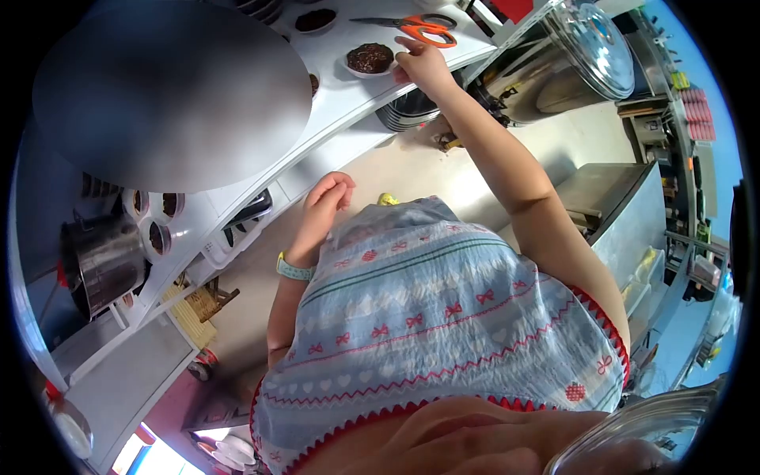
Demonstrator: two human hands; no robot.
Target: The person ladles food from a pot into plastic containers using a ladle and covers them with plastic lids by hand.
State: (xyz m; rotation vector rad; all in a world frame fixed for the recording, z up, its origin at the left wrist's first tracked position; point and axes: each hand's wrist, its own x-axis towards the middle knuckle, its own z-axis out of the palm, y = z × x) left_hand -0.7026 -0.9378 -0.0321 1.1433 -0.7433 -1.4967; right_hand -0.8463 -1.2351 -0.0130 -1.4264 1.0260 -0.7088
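My right hand [419,63] is at the counter's edge, its curled fingers at the rim of a small white bowl [370,58] heaped with a dark, flaky food. Just beyond the fingers lie scissors with orange handles [427,30], blades pointing left. Whether the fingers pinch the bowl's rim is too small to tell. My left hand [327,198] hangs below the counter's edge, fingers loosely curled, with nothing visible in it. A similar bowl [316,20] stands farther back, up and left.
A large blurred grey disc [174,95] covers the upper left. Small bowls [160,237] and a steel pot [103,261] stand at the left. A big lidded steel pot [554,71] is at the upper right, with a metal cabinet [625,202] below it.
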